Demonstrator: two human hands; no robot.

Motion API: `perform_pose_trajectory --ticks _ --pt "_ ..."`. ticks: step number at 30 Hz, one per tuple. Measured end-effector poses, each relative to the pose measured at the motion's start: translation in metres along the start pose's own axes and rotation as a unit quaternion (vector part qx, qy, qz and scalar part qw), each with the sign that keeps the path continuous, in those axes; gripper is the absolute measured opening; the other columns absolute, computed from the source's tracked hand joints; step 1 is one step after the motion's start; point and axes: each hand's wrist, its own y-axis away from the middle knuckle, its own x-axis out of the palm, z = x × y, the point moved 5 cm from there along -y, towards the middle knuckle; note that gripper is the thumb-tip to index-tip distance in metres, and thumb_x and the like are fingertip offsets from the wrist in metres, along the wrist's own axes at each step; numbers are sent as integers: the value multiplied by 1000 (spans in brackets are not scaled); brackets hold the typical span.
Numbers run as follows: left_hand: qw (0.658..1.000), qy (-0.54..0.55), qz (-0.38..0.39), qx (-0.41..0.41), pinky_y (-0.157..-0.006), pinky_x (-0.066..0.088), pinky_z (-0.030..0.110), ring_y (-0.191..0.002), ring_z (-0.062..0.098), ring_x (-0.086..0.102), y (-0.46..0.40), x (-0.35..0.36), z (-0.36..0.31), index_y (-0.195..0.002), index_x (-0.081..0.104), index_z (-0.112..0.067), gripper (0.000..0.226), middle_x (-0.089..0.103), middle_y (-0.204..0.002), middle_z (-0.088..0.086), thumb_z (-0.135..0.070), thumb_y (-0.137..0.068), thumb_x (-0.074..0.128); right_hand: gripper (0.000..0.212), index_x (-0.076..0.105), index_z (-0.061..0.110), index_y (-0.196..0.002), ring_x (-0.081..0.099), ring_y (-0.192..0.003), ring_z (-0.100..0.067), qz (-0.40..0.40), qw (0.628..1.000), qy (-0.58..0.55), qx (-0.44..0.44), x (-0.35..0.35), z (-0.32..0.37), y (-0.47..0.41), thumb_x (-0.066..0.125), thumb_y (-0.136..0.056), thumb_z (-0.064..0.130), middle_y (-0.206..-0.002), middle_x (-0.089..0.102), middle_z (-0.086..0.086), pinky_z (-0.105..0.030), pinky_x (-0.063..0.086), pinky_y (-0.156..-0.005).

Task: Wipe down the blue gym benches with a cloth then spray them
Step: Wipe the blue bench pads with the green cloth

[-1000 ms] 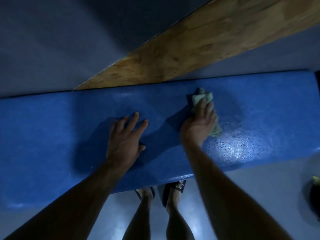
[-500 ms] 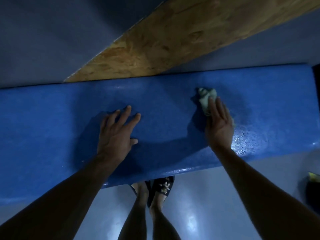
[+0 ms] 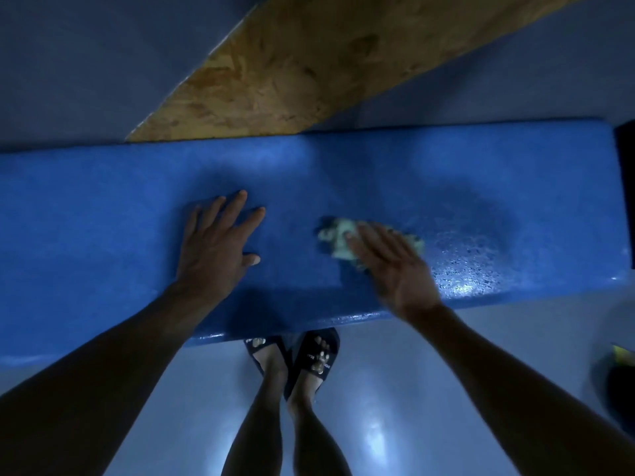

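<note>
Sandalled feet (image 3: 295,359) stand on the glossy floor (image 3: 378,424) at the near edge of the blue bench tabletop (image 3: 103,214). Left hand (image 3: 216,249) lies flat on it, fingers spread, holding nothing. Right hand (image 3: 391,266), blurred, presses a crumpled pale cloth (image 3: 338,240) under straight fingers beside a wet patch. Beyond, a wooden board (image 3: 309,63) slants away.

The left hand (image 3: 214,250) lies flat, fingers spread, on the blue surface (image 3: 103,207). The right hand (image 3: 391,266), blurred, presses a crumpled pale cloth (image 3: 338,237) onto it with straight fingers. Wet sheen shows right of the cloth. Sandalled feet (image 3: 292,359) stand below.
</note>
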Motion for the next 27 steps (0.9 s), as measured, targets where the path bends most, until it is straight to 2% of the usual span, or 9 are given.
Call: perform_pose_trajectory --ticks 4,7,9,12,15,17,22,25,27 --pt "1000 8 -11 2 -109 29 52 -139 34 33 22 -3 -1 -144 44 -33 80 29 -159 1 -38 -73 81 64 36 20 -152 29 -146 -31 -57 965 -52 251 -5 -35 23 40 -88 16 -160 30 -7 -50 29 -116" --pt "1000 17 -7 -4 -107 32 52 -136 34 37 40 -3 0 -141 48 -34 75 33 -157 0 -38 -74 80 62 38 14 -151 32 -142 -38 -98 891 -105 430 12 18 4 37 -90 26 -157 34 -13 -53 26 -115" --pt "1000 6 7 2 -105 36 53 -133 34 40 50 1 1 -140 50 -33 75 37 -155 1 -39 -72 82 63 35 12 -152 30 -143 -40 -104 899 -119 409 18 75 -12 35 -91 30 -158 31 -15 -54 24 -116" --pt "1000 -10 26 8 -102 40 53 -130 37 44 63 9 1 -138 53 -31 79 40 -153 3 -40 -66 85 64 27 16 -155 14 -150 -34 -37 976 -104 188 29 158 -8 41 -93 25 -163 19 -10 -53 14 -120" --pt "999 -7 37 -1 -102 39 55 -134 38 41 72 14 -2 -139 52 -29 83 34 -157 3 -40 -64 87 65 26 21 -156 11 -152 -26 -1 995 -101 25 29 150 7 42 -93 18 -164 16 -2 -50 18 -120" --pt "999 -16 44 -11 -102 39 55 -137 37 39 75 16 -3 -142 48 -31 89 31 -158 2 -41 -64 87 66 32 22 -154 22 -150 -25 5 997 -71 -11 26 111 19 40 -88 16 -162 23 -1 -46 24 -118" --pt "998 -19 55 -31 -106 34 52 -140 35 34 73 20 -9 -144 44 -32 88 28 -160 0 -38 -67 85 58 33 19 -153 29 -146 -30 -48 970 -64 228 8 -5 65 38 -95 13 -160 29 -7 -49 30 -115" --pt "997 -19 58 -39 -108 31 51 -141 34 32 72 20 -11 -144 43 -33 88 26 -160 0 -37 -67 85 62 32 16 -153 25 -147 -34 -84 925 -85 362 16 8 66 35 -91 15 -160 28 -11 -52 23 -118" --pt "997 -19 58 -37 -108 32 51 -139 36 35 71 21 -10 -143 45 -31 88 29 -159 2 -36 -65 86 71 31 14 -153 25 -146 -38 -84 919 -99 372 24 51 53 36 -83 16 -160 27 -15 -53 20 -118"
